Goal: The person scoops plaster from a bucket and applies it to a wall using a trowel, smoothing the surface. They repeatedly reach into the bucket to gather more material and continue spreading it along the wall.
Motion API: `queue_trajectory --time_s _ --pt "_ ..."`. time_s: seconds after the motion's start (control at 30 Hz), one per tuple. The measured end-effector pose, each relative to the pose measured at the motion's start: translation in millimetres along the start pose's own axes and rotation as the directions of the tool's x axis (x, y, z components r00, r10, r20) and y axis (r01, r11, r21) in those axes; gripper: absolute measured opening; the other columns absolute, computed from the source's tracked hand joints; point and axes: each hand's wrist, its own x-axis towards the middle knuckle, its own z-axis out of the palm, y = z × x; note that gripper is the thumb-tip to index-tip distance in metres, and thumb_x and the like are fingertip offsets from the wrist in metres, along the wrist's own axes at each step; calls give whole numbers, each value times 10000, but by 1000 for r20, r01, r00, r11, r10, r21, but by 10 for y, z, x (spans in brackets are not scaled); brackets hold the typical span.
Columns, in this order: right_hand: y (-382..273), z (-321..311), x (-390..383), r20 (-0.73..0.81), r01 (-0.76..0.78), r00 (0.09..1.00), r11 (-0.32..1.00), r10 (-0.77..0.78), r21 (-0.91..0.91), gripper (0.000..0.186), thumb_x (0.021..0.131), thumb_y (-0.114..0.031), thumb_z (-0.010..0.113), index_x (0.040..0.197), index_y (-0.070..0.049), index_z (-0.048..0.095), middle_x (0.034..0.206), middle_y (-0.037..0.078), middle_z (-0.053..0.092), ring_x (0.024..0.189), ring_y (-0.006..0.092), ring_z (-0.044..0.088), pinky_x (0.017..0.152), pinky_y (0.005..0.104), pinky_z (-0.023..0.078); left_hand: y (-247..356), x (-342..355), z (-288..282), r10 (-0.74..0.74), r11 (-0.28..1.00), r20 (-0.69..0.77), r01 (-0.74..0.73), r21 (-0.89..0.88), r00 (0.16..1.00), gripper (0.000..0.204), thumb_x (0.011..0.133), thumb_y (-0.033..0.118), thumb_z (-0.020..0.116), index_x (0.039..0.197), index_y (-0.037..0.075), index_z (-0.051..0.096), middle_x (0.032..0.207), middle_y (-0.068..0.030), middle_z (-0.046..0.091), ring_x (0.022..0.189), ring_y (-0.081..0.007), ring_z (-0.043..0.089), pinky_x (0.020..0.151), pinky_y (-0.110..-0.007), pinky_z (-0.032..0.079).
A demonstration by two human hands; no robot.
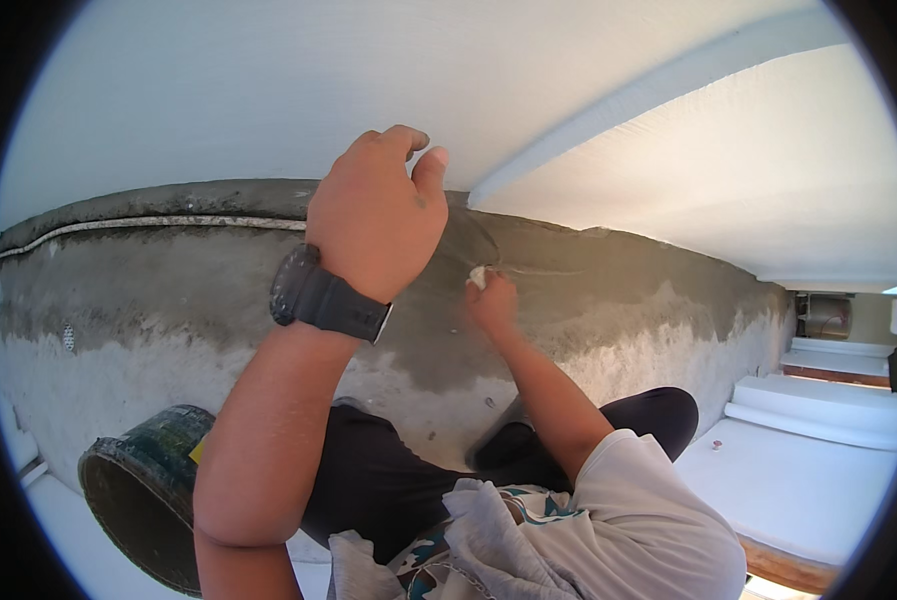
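Observation:
My left hand [378, 210], with a black watch [318, 295] on the wrist, is raised close to the camera in front of the wall. Its fingers curve loosely, thumb apart from them, and nothing shows in it. Lower and farther right, my right hand [493, 303] is closed around a small whitish piece [479, 276] just over the wet grey cement [588, 265]. What kind of piece it is I cannot tell. A darker, wedge-shaped patch lies just beyond my right hand, partly behind my left one.
A white wall [218, 90] with a projecting corner rises beyond the cement strip. Along its foot runs a thin pale pipe or cord [148, 222]. A dark, dirty bucket [173, 425] lies tilted at lower left. White slabs [808, 480] are at right.

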Motion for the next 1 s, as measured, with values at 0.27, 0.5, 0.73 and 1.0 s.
queue_trajectory --time_s 0.27,0.5,0.73,1.0 --pt "333 112 258 -20 130 991 991 -130 25 390 838 -198 682 1128 60 649 1027 269 644 953 444 648 826 489 532 -11 -20 -8 12 1000 -1 -12 9 1000 306 968 272 636 1089 -4 691 946 -173 716 750 -260 676 716 -369 530" --pt "103 235 124 27 135 990 981 -140 139 409 830 -203 698 1111 92 661 1024 292 660 935 465 657 840 491 531 -106 16 67 4 1000 16 -4 27 1000 310 977 278 624 1098 1 690 949 -169 722 753 -258 678 713 -365 527" --pt "-351 369 137 138 132 979 985 -147 116 383 855 -227 665 1137 30 631 1109 253 630 993 433 640 854 495 523 -107 60 122 -36 999 68 34 27 997 338 983 290 614 1119 -11 688 945 -165 725 764 -239 685 724 -358 528" --pt "535 115 -272 -211 -191 953 972 217 135 421 851 -239 690 1126 61 584 1007 280 646 976 467 636 851 508 504 -32 105 235 37 999 42 -37 -14 998 333 985 283 614 1118 -15 683 944 -162 725 761 -235 673 720 -357 523"
